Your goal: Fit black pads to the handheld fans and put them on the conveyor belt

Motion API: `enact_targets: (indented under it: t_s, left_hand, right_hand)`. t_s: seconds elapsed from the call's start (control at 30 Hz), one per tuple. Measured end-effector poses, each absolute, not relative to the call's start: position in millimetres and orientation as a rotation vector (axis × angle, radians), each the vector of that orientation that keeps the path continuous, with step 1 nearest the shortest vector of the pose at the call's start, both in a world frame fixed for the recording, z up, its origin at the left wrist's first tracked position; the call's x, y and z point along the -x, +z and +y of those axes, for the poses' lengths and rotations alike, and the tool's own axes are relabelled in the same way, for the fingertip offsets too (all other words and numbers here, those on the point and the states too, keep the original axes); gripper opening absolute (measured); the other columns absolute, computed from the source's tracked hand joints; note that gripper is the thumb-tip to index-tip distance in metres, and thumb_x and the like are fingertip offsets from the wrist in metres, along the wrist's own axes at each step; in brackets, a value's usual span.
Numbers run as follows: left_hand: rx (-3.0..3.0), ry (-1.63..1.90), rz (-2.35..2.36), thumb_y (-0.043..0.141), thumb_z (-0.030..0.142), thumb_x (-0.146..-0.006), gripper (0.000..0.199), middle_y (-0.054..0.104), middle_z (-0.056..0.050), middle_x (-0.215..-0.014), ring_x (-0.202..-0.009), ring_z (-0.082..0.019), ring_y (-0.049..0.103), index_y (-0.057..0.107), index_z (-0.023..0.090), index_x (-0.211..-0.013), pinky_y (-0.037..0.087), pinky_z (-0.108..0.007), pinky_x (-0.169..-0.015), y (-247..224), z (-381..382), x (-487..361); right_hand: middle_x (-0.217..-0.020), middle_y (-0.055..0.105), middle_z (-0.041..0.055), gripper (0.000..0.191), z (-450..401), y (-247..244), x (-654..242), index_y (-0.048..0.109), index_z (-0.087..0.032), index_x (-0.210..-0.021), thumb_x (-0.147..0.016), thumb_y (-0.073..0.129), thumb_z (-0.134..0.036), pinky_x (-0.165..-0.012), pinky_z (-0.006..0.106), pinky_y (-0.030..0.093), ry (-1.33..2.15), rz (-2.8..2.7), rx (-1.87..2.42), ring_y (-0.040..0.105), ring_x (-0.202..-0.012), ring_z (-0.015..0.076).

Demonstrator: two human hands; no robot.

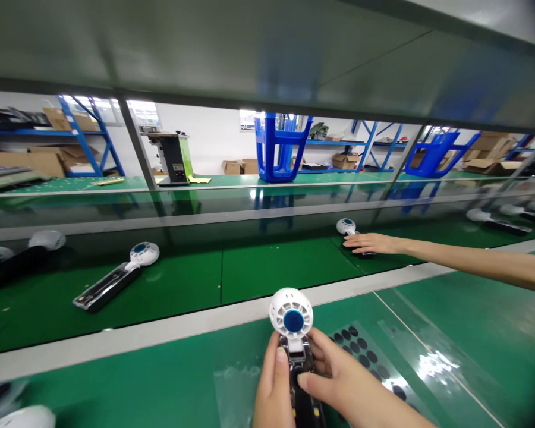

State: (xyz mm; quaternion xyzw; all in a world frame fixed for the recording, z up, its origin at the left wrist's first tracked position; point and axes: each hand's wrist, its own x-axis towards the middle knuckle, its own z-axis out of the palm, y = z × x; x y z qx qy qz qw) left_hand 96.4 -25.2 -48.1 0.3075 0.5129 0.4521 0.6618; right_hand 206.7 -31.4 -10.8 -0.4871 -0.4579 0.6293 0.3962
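A handheld device with a white, round, vented head (291,303) and a blue disc at its middle stands close in front of me, head up. Its black handle (299,392) is between my two hands. My left hand (273,389) wraps the handle's left side, thumb pointing up just under the head. From the right, my right hand (343,380) closes around the same handle, with its thumb pressed on the front face. Beside my right hand lies a clear sheet of black round stickers (366,356), partly covered by that hand. The handle's lower end runs out of view.
Several similar devices (116,276) lie on the green conveyor belt (187,279) beyond the grey edge strip (196,321). Another person's hand (374,242) rests on one at right. Blue stools (280,148) stand on the far bench. A shelf (232,53) hangs overhead.
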Motion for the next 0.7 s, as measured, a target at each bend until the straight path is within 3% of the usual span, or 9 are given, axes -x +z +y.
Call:
enact_targets:
  t_s: [0.23,0.4,0.57,0.7]
  left_hand:
    - [-0.694,1.032,1.122,0.04,0.044,-0.077,0.055,0.046,-0.014,-0.128,-0.12,-0.027,0.036,0.041,0.011,-0.12,0.021,-0.039,-0.101,-50.9,-24.2,-96.6]
    - [-0.679,1.033,1.124,0.045,0.057,-0.072,0.063,0.049,-0.01,-0.126,-0.117,-0.028,0.041,0.044,0.017,-0.121,0.025,-0.04,-0.1,-64.0,-22.2,-97.0]
    - [-0.706,1.047,1.15,0.048,0.067,-0.065,0.073,0.053,-0.011,-0.122,-0.117,-0.028,0.042,0.049,0.017,-0.118,0.029,-0.037,-0.099,-76.2,-20.4,-98.6]
    - [-0.699,1.06,1.111,0.049,0.068,-0.063,0.073,0.057,-0.01,-0.116,-0.112,-0.028,0.047,0.052,0.017,-0.116,0.033,-0.034,-0.096,-88.1,-17.6,-99.3]
  right_hand:
    - [-0.119,0.054,0.0099,0.058,-29.8,-20.8,-212.0,0.042,-0.018,-0.117,-0.064,0.064,-0.02,-0.094,0.035,0.037,1.629,-1.147,1.163,0.05,-0.109,0.0235]
    - [-0.117,0.055,0.0103,0.064,-31.6,-13.3,-211.5,0.042,-0.017,-0.121,-0.066,0.066,-0.04,-0.095,0.036,0.036,1.733,-0.996,1.146,0.049,-0.11,0.0249]
    - [-0.118,0.055,0.0131,0.066,-32.8,-21.6,-207.6,0.04,-0.016,-0.117,-0.062,0.07,-0.035,-0.091,0.033,0.04,1.593,-1.112,1.161,0.055,-0.103,0.0236]
    - [-0.123,0.05,0.0162,0.064,-33.4,-36.6,-206.8,0.038,-0.014,-0.119,-0.066,0.065,-0.037,-0.093,0.031,0.038,1.461,-1.198,1.228,0.049,-0.111,0.0242]
